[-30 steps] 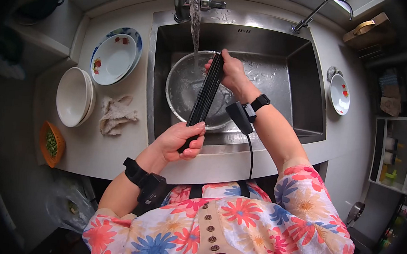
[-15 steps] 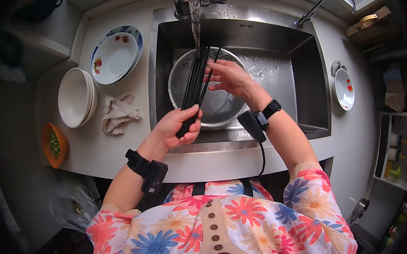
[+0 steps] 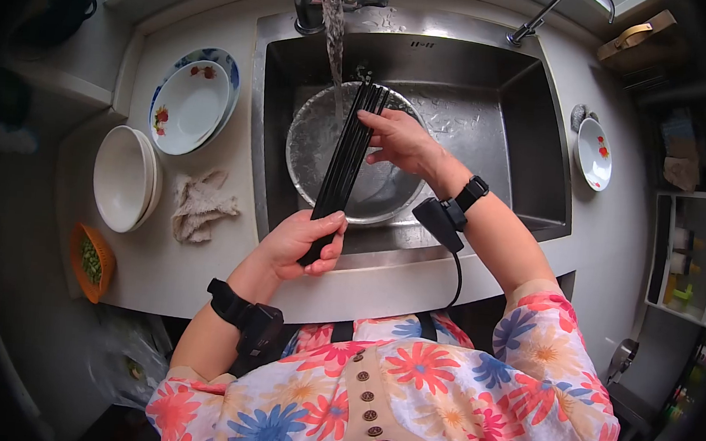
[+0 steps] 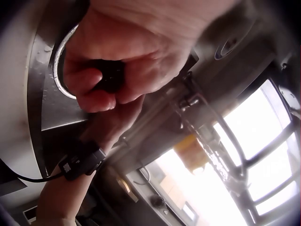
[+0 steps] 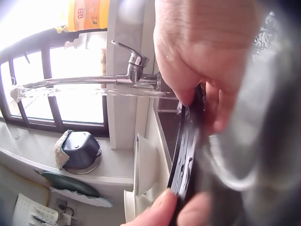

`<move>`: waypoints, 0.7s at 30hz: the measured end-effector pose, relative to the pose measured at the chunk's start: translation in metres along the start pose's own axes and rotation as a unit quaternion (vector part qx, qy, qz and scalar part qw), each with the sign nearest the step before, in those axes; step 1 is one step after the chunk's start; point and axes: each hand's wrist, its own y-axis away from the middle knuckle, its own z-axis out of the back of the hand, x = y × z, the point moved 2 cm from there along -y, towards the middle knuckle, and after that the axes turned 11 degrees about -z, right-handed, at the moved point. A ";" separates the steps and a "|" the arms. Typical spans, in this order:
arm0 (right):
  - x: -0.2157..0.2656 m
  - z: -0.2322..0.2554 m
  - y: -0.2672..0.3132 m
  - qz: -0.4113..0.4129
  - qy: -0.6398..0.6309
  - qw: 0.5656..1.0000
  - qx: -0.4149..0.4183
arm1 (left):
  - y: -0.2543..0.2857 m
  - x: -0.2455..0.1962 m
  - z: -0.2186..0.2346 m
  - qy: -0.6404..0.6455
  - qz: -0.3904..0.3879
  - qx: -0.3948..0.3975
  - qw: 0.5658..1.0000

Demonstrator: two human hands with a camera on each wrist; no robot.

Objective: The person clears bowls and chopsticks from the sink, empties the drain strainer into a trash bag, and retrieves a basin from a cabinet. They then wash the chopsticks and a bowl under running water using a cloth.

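Note:
A bundle of long black sticks (image 3: 345,162) slants over a round metal basin (image 3: 296,137) in the sink. My left hand (image 3: 301,244) grips its lower end; in the left wrist view that hand (image 4: 127,61) has its fingers curled round the dark ends. Near the upper end, my right hand (image 3: 405,140) holds the sticks between thumb and fingers. The right wrist view shows this hand (image 5: 207,52) pinching the wet bundle (image 5: 186,160). Running water (image 3: 332,32) falls from the faucet (image 3: 308,5) beside the upper tips.
Left of the sink lie flowered bowls (image 3: 192,108), stacked white bowls (image 3: 121,179), a crumpled cloth (image 3: 203,205) and an orange basket (image 3: 88,263) of green pieces. A small flowered dish (image 3: 594,155) lies to the right, with a second thin faucet (image 3: 542,24) behind the sink.
My right hand came off the upper end, separated some sticks from the bundle, and now holds them together with it again. My left hand has kept its grip on the lower end.

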 end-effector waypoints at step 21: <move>0.054 0.056 0.119 0.351 0.571 0.691 -0.271 | -0.023 -0.009 -0.017 -0.252 0.066 0.095 0.961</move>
